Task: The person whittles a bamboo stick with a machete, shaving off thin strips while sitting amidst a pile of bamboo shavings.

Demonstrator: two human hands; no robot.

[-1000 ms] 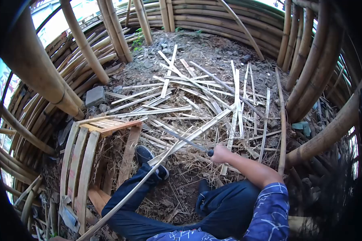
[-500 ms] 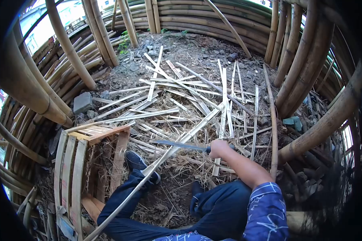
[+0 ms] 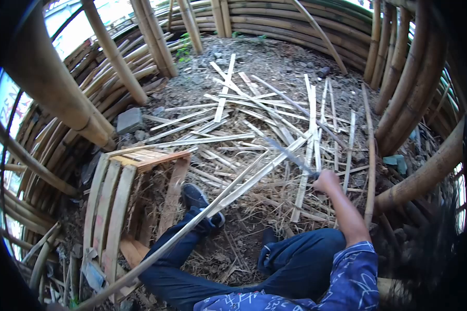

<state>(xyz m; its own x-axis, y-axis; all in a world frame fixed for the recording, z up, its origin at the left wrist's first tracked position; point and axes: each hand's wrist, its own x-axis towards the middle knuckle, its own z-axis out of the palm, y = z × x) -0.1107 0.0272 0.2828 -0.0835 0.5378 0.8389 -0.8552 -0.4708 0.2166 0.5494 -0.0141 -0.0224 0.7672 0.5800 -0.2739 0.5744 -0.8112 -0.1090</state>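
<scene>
My right hand (image 3: 327,181) is wrapped round the dark handle of a long knife (image 3: 294,159), right of centre. The blade points forward and left, crossing over a long bamboo strip (image 3: 254,180) in this view. That strip runs from the lower left, across my left leg, up to the middle of the ground. A narrower sliver (image 3: 246,174) stands apart from its far part, leaving a slim gap that narrows towards me. My left hand is out of view.
A slatted wooden crate (image 3: 120,199) stands beside my left shoe (image 3: 196,198). Many loose bamboo strips (image 3: 223,103) litter the ground ahead. A grey block (image 3: 129,121) lies at left. Thick bamboo poles (image 3: 417,98) rise on both sides, with stacked bamboo behind.
The knife has swung from nearly level to pointing forward and left. A sliver now shows apart from the long strip. The whole view has shifted, scenery moving rightward.
</scene>
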